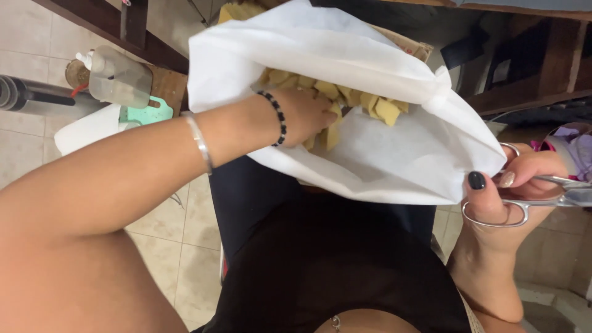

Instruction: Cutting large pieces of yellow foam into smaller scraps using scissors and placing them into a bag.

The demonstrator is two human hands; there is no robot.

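Note:
A white fabric bag (382, 154) lies open across my lap, with several small yellow-tan cut pieces (336, 95) inside it. My left hand (305, 117) reaches into the bag's mouth and its fingers are closed among the pieces; the wrist wears a black bead bracelet and a thin silver bangle sits higher on the forearm. My right hand (512, 191) holds metal scissors (542, 197) by their handle loops at the bag's right corner, the blades pointing right, out of the picture.
A clear plastic bottle (117, 77) and a turquoise object (148, 114) sit at the left near a dark wooden rail (105, 21). Dark wooden furniture (530, 68) stands at the upper right. Tiled floor (166, 240) lies below.

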